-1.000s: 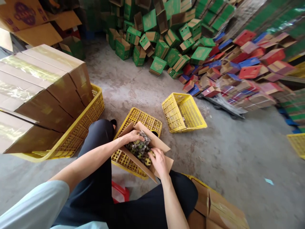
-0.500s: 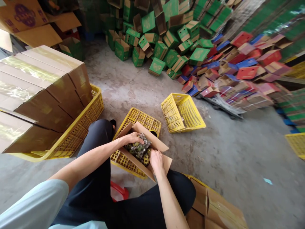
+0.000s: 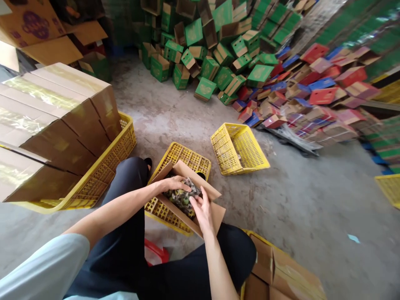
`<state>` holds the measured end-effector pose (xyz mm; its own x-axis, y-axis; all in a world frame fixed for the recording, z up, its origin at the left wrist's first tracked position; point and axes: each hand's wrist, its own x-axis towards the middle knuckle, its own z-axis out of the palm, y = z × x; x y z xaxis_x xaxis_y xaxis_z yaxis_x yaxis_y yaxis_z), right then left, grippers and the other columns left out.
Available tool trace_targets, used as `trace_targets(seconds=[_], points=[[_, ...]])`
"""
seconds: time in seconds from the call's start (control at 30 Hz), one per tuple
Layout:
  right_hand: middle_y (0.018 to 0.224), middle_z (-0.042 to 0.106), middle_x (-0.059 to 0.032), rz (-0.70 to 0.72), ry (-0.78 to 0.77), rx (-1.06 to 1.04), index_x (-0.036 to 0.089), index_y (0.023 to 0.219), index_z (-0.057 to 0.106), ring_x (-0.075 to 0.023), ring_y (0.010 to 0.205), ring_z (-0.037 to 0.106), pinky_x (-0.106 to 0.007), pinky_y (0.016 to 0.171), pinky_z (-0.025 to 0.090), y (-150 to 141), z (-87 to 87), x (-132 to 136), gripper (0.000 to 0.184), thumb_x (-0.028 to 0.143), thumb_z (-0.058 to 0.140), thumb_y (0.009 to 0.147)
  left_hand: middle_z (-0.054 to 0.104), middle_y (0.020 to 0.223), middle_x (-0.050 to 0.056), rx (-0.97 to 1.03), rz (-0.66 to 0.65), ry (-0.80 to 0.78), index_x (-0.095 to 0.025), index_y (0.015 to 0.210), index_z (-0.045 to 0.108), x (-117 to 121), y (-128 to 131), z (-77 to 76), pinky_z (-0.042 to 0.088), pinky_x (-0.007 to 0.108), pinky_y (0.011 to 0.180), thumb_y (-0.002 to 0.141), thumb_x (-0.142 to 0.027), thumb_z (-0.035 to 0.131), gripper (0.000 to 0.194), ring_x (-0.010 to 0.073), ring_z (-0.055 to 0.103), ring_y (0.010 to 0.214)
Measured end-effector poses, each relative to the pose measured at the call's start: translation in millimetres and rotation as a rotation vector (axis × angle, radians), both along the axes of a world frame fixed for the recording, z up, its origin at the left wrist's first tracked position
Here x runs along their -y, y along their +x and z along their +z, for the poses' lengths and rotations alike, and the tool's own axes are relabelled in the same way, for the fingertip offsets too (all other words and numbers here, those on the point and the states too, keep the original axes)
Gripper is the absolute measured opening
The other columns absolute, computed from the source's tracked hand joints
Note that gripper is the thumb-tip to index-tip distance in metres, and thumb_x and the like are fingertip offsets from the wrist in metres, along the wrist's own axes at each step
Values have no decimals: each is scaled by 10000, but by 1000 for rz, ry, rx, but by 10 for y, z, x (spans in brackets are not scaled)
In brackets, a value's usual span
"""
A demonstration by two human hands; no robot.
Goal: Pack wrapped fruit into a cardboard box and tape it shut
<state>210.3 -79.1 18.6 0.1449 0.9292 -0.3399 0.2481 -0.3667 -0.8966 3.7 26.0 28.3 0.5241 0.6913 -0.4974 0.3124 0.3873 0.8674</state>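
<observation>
An open cardboard box (image 3: 200,178) with raised flaps sits in front of me on an upturned yellow plastic crate (image 3: 164,216). Inside lies a crinkled clear plastic bag (image 3: 180,201) with dark markings, and green-yellow round pieces, perhaps fruit, show through it. My left hand (image 3: 175,183) reaches over the box's left side, its fingers closed on the upper part of the bag. At the right side of the opening, my right hand (image 3: 203,211) has the bag's edge between thumb and fingers. The fingertips are partly hidden by the plastic.
Taped cartons (image 3: 62,104) fill a large yellow crate (image 3: 103,166) on my left. Another yellow crate (image 3: 240,150) lies tipped ahead. Green boxes (image 3: 204,88) and red and blue ones (image 3: 321,96) are heaped behind. A carton (image 3: 290,271) stands by my right knee; a red stool (image 3: 158,252) is below.
My right hand went from the bag's lower right down beside the box's inner wall, then came up to the bag's edge with its fingers spread wider. My left hand stayed on the bag.
</observation>
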Motion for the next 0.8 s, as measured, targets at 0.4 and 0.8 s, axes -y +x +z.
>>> trace_targets(seconds=[0.4,0.8], points=[[993,793,-69,219,103,595,204,1417,557,-225,876,757,-323,821,575,184,172,95,474,334,495,965,764,1119,93,120,141,39,-158,1182,720,-54,-22,17,503,361,996,739,-597,810,630,304,663,1150],[970,785,-147,437,-171,1150,202,1089,750,-278,920,762,-313,781,527,-119,135,169,177,262,652,953,698,1320,109,202,219,-106,-196,1300,668,43,-2,-62,490,334,1003,762,-625,787,698,310,613,1256]])
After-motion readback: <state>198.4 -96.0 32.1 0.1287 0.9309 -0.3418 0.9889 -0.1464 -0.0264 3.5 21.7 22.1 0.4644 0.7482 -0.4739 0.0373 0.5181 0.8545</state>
